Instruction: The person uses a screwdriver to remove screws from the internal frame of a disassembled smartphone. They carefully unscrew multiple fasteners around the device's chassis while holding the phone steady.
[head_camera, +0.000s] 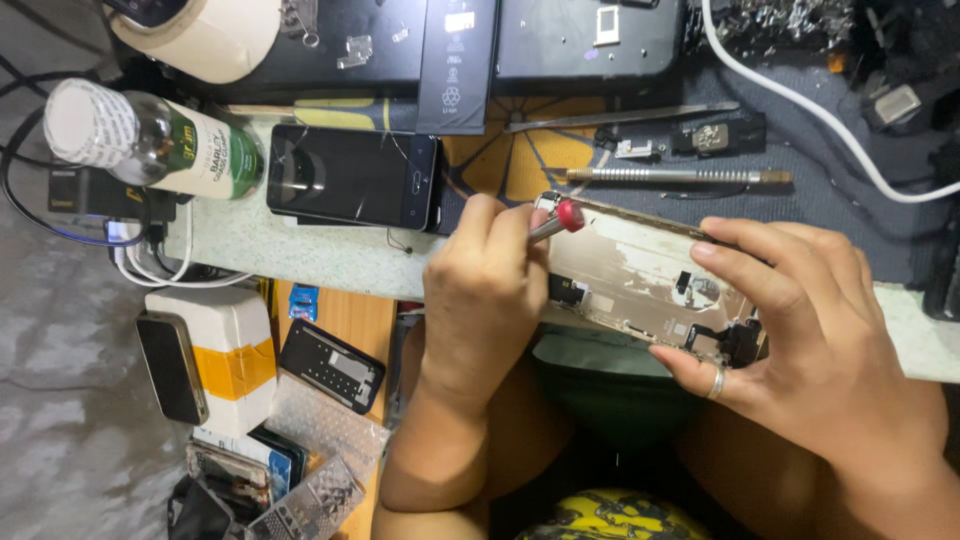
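Two hands work over an opened phone housing at the near edge of the workbench. Right hand grips the housing's right end, fingers spread and clamped along both long sides — likely to steady it and tilt the inside up. Left hand, at the housing's left end, has fingers closed tight on a small red-capped screwdriver; its tip is hidden, probably on a screw. Left of the housing lies a cracked black phone; behind it — a metal driver handle.
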